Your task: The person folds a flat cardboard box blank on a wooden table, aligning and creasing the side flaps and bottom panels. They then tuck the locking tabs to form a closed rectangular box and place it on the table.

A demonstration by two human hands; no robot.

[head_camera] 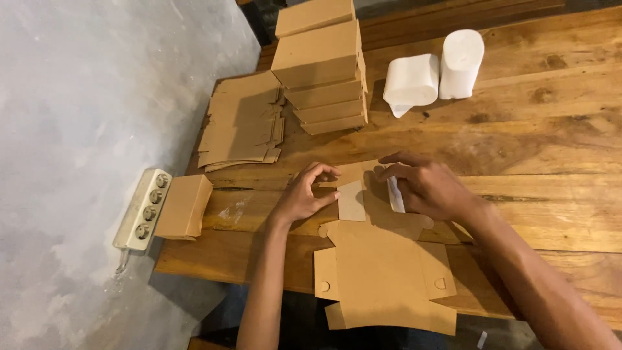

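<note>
A flat brown cardboard box blank lies on the wooden table, its near part hanging over the front edge. My left hand pinches the blank's upturned left side flap between thumb and fingers. My right hand presses on the right side flap, where a white strip shows between the fingers. The far end of the blank is hidden under both hands.
A leaning stack of folded brown boxes stands at the back, with a pile of flat blanks to its left. Two white tissue rolls sit at the back right. One folded box and a white power strip lie at the table's left edge.
</note>
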